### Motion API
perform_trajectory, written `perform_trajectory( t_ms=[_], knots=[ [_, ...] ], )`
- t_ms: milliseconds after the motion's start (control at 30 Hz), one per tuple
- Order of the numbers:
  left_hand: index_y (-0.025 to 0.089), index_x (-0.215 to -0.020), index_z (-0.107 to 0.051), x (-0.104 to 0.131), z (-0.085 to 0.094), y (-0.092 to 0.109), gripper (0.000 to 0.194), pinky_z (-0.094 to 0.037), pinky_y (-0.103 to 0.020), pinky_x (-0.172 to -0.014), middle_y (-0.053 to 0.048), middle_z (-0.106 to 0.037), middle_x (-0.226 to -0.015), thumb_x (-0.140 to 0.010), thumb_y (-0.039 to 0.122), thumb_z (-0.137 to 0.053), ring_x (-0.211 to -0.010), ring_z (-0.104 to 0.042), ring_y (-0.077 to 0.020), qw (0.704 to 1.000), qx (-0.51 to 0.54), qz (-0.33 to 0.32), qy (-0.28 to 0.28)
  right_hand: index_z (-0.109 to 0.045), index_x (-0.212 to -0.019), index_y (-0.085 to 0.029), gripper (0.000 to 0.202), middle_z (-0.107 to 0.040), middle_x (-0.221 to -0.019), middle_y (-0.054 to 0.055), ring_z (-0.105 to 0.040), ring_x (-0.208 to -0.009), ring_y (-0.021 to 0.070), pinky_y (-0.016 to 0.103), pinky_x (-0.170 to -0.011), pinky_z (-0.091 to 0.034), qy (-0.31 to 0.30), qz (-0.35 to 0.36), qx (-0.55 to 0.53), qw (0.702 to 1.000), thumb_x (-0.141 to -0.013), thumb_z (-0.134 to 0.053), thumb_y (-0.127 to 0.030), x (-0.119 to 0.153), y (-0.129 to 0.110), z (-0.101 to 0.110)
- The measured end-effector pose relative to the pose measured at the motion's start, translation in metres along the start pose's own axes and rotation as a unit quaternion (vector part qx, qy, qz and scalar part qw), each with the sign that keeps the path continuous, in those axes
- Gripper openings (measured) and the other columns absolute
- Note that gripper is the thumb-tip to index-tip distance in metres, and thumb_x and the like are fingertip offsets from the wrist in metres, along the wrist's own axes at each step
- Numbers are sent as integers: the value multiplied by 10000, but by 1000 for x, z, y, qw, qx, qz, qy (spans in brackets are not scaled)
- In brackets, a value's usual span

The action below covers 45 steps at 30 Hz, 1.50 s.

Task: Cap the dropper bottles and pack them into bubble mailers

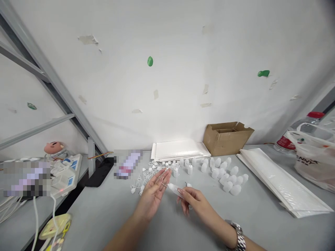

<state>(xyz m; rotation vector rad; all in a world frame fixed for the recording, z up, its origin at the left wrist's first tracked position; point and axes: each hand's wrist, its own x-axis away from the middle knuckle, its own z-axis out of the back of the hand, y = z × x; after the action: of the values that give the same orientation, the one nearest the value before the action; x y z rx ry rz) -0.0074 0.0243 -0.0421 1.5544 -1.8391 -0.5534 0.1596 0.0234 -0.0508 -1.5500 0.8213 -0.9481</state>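
My right hand (192, 199) pinches a small translucent white squeeze bottle (173, 188), tilted with its narrow tip towards the other hand. Palm turned up, my left hand (154, 193) has its thumb and fingers brought together right beside that tip. A thin pale strand shows between those fingers and the bottle; what it belongs to is hidden. Behind the left hand lies a loose heap of small white caps with thin cords (142, 179). Beyond my right hand, several more white bottles (223, 177) stand or lie in a cluster. One upright bottle (190, 169) stands apart from them.
At the back are stacked white padded envelopes (180, 149) and an open cardboard box (226, 139). Another padded envelope (285, 181) lies right, beside a plastic bag (314, 157). A black phone-like slab (99, 172) and a power strip (68, 176) are on the left.
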Motion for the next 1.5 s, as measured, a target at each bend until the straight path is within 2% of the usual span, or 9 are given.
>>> perform_trajectory(
  t_ms=[200, 867, 1100, 1333, 1500],
  knots=[
    [167, -1082, -612, 2, 0, -1, 282, -204, -341, -1120, -84, -647, -1181, -826, 87, -524, -1220, -470, -181, 1000, -12, 10, -11, -540, -663, -169, 480, -490, -442, -37, -442, -408, 105, 241, -460, -354, -2, 3, 30, 1000, -772, -480, -632, 3, 4, -2],
    [145, -1084, -597, 2, -1, -1, 298, -265, -301, -1102, -85, -667, -1146, -824, 47, -489, -1175, -517, -167, 1000, 13, 15, -2, -512, -648, -179, 441, -484, -463, -41, -454, -442, 113, 246, -506, -372, 12, 7, 58, 998, -815, -457, -584, 7, 3, -4],
    [153, -1097, -590, 1, 1, -2, 310, -210, -338, -1123, -78, -665, -1151, -825, 44, -489, -1181, -510, -170, 1000, 13, 18, -9, -512, -644, -180, 452, -484, -462, -38, -457, -438, 114, 243, -490, -368, 12, 10, 62, 998, -806, -456, -598, 5, 4, -4],
    [154, -1084, -600, 1, 1, -2, 292, -238, -318, -1111, -83, -665, -1151, -816, 71, -517, -1176, -517, -173, 1000, 6, 9, -13, -507, -648, -182, 440, -478, -465, -39, -459, -440, 116, 241, -497, -373, 19, 6, 69, 997, -816, -446, -584, 6, 4, -4],
    [167, -1098, -587, 4, -2, -4, 297, -221, -369, -1114, -102, -667, -1143, -802, 142, -578, -1187, -509, -207, 999, -45, -22, 2, -512, -660, -183, 428, -467, -457, -43, -469, -445, 125, 244, -511, -378, 47, 10, 132, 990, -847, -403, -553, 9, 4, -6]
  ],
)
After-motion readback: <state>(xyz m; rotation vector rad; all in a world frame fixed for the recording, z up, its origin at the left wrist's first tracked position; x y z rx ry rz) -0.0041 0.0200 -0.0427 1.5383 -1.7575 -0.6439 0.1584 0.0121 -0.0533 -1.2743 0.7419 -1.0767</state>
